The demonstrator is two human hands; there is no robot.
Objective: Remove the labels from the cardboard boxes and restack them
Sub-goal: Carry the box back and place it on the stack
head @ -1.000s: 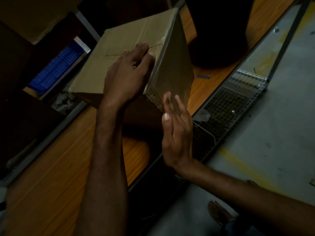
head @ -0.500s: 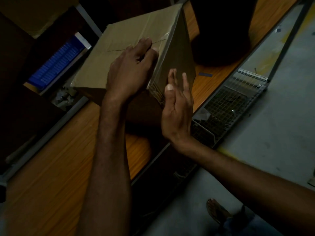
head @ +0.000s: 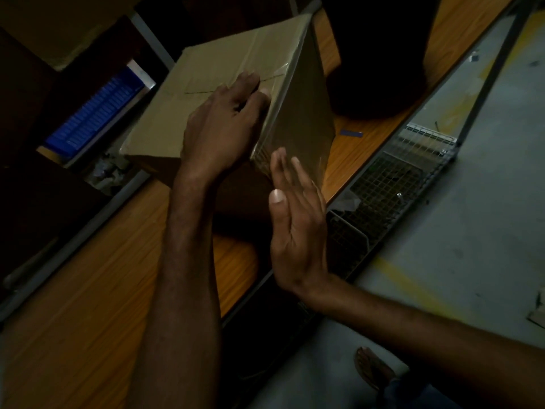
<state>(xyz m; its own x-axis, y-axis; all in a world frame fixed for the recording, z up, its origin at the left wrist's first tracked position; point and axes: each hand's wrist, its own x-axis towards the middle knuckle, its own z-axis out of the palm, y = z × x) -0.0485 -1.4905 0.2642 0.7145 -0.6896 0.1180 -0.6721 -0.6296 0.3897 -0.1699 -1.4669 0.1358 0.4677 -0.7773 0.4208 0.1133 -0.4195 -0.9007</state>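
**Position.** The box (head: 224, 93) is on the desk (head: 88, 305), close to its right edge. It appears tipped up on its far side, with shadow under the near corner. Clear tape runs along its top and down the edge.

**Hands.** The left hand (head: 218, 128) lies on the box top. Its fingers are bent and their tips are at the taped right edge. I cannot tell whether they pinch tape or only bear down. The right hand (head: 295, 225) is flat, fingers straight and together, palm facing the box's side. Its fingertips are at the lower near corner, touching or just beside it; the dim light hides which.

**Label.** A striped patch (head: 261, 160) at the near corner may be the label. It is too dark to confirm.

**Step in hand, as judged.** The person is steadying the box to work at that corner.

**Recommendations.**
- Keep the left hand's weight on the top so the box cannot slide toward the desk edge and the wire basket (head: 392, 184) below.
- Lift a corner of the patch with a fingernail.
- Peel low and slowly, along the face, so the cardboard skin does not tear.
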